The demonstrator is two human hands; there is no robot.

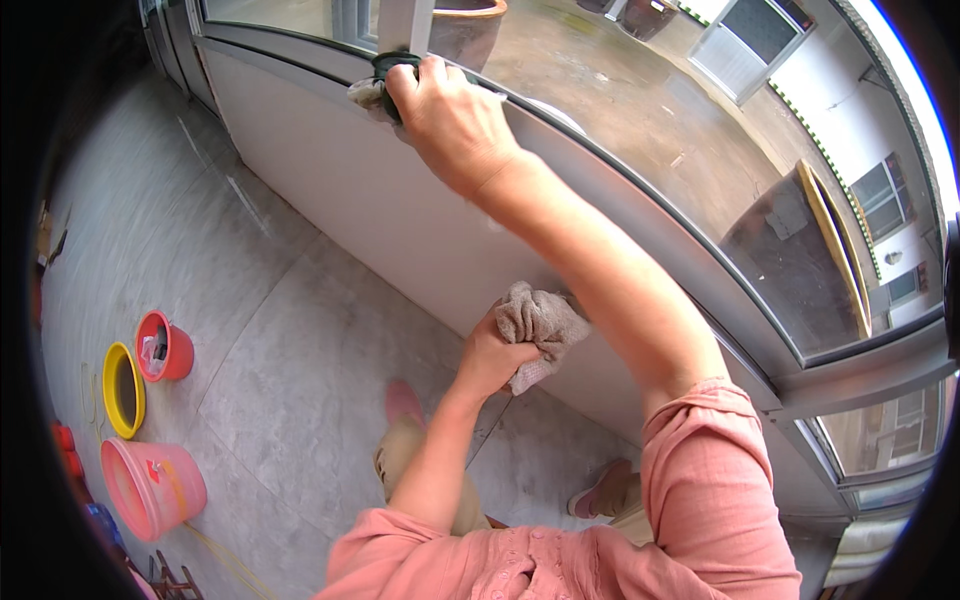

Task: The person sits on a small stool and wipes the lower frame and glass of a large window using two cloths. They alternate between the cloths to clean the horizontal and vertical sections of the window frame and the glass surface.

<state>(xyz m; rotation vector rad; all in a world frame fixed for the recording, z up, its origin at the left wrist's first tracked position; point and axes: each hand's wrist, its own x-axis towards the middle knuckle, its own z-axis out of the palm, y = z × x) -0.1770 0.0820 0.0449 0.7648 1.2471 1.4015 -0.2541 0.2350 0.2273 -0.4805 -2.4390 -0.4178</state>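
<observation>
Apparently, in the head view, the right hand (455,118) curls over a dark green object (385,65), pinching it against the foot of the upright on the window frame (405,28); pale crumpled material (366,93) pokes out beside it, its kind unclear. The left hand (488,358) is closed round a bunched beige cloth (541,322), held low in front of the white panel (300,150).

The long reach could weaken the right grip, so the green object might slip off the narrow ledge. A loose fold of the cloth could slide from the left hand if those fingers relax.

Below, the grey, marbled floor (260,350) shows glossy streaks; if wet, it could be slippery underfoot. At left stand 3 containers: a red bucket (178,353), a yellow-rimmed bucket (138,395) and a pink bucket (175,490). Beyond the glass, a large dark planter (795,265) stands in a courtyard.
</observation>
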